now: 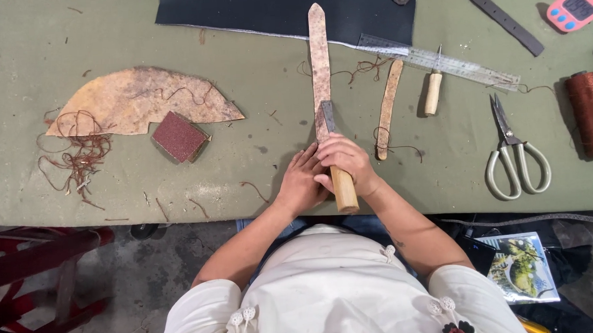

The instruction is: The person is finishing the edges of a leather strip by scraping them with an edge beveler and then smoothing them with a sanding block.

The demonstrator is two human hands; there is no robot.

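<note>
A long mottled leather strap (319, 60) lies lengthwise on the green table (257, 168), its pointed tip far from me. My right hand (345, 161) grips a wooden-handled tool (343, 191) whose flat metal blade (328, 116) rests on the strap's near part. My left hand (303, 179) lies flat on the table beside it, fingers pressing the near end of the strap.
A shorter leather strip (388, 107), an awl (433, 89), a clear ruler (450, 64), scissors (516, 155), a brown thread spool (589, 113) and a pink timer (575, 8) lie to the right. At left: a leather offcut (136, 100), sanding block (179, 136), tangled thread (79, 154). Dark sheet (265, 10) beyond.
</note>
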